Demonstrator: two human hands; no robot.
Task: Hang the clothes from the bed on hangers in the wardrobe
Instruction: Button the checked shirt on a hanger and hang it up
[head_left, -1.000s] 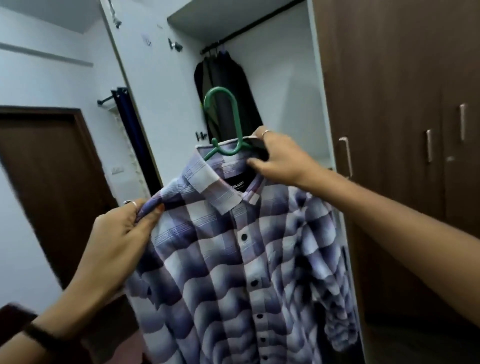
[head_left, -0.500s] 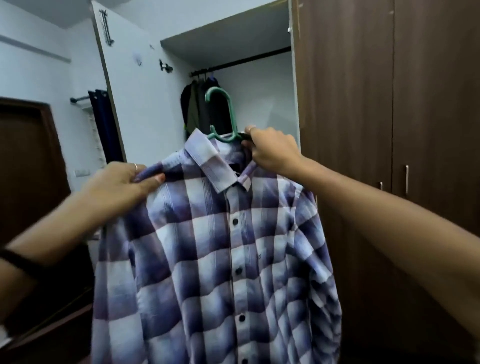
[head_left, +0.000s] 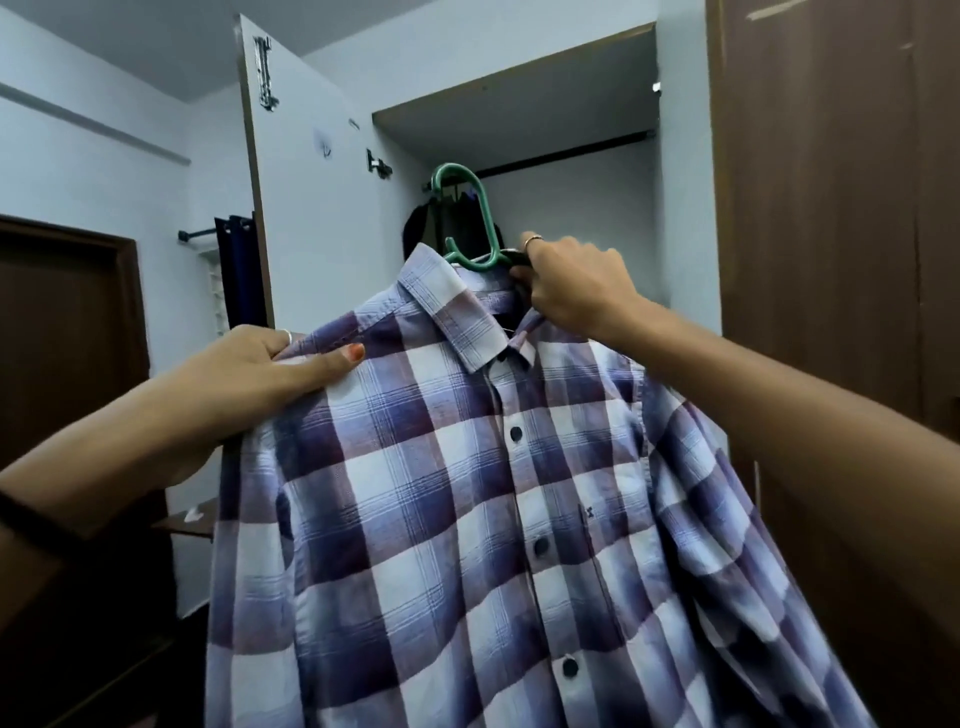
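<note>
Wardrobe stands open, rail exposed, dark garments hanging at its left end; checked shirt sits on green hanger; right hand grips the hanger neck, left hand pinches the shoulder; judged step: hanging; next, hook must clear the rail.

Purple-and-white checked shirt, green hanger, brown wardrobe doors.

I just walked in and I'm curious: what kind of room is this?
Most likely a bedroom: an open wardrobe with a hanging rail, dark clothes on it, and a brown door.
</note>
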